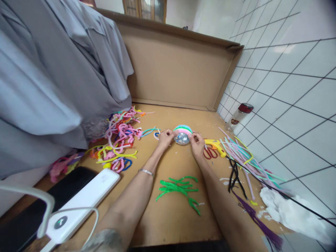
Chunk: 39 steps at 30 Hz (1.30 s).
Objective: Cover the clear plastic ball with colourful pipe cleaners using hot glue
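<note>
A small round ball (183,137) is between my two hands near the middle of the table. Its upper part is wrapped in fuzzy blue, green and pink pipe cleaner bands, while the lower part looks see-through and shiny. With fingers pinched, my left hand (165,138) grips the ball's left side. My right hand (197,142) pinches the opposite side at the pink band. Beside my left hand lie light blue pipe cleaners (149,131). A yellow glue gun (217,145) and red-handled scissors (210,152) are just right of my right hand. Green pipe cleaners (178,189) lie between my forearms.
Tangled coloured pipe cleaners (123,134) cover the left side, near a white power bank (84,206) with a cable. Straight pastel pipe cleaners (244,157), a red-lidded jar (238,117) and white fluff (286,210) are at right. Grey cloth (65,70) hangs at left; cardboard (178,66) stands behind.
</note>
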### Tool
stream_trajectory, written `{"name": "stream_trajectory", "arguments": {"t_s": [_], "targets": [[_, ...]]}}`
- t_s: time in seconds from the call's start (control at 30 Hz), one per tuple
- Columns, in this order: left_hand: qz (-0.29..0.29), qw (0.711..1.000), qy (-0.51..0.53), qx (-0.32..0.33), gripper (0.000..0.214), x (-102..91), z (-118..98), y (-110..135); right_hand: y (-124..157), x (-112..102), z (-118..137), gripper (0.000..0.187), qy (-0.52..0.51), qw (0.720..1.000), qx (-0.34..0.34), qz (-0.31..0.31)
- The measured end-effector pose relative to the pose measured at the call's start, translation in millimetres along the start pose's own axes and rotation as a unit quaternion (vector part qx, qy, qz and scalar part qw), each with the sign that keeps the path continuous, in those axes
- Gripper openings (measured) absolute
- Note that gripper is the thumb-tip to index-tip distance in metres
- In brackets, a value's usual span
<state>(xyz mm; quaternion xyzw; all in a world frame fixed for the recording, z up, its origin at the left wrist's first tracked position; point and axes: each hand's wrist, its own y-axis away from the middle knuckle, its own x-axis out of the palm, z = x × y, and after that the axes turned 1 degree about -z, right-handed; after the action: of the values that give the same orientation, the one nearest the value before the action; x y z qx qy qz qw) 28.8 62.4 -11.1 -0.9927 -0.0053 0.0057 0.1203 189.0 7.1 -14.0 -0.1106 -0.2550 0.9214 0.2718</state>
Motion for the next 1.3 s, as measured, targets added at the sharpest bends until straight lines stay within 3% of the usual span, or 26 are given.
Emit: {"name": "stream_trajectory", "arguments": {"t_s": [0.27, 0.5, 0.87, 1.3], "targets": [[-0.039, 0.997, 0.056, -0.036, 0.035, 5.4, 6, -5, -6, -1, -1, 0.026, -0.044, 0.998, 0.037, -0.005], [-0.014, 0.994, 0.087, -0.058, 0.04, 4.4, 2, -2, -8, -2, -5, 0.029, -0.047, 0.998, 0.029, -0.003], [-0.005, 0.997, 0.074, -0.038, 0.036, 4.3, 6, -2, -9, 0, -8, 0.032, -0.107, 0.99, 0.087, -0.006], [0.051, 0.976, 0.171, -0.123, 0.047, -8.5, 2, -4, -14, -5, -19, 0.029, -0.161, 0.978, 0.129, -0.019]]}}
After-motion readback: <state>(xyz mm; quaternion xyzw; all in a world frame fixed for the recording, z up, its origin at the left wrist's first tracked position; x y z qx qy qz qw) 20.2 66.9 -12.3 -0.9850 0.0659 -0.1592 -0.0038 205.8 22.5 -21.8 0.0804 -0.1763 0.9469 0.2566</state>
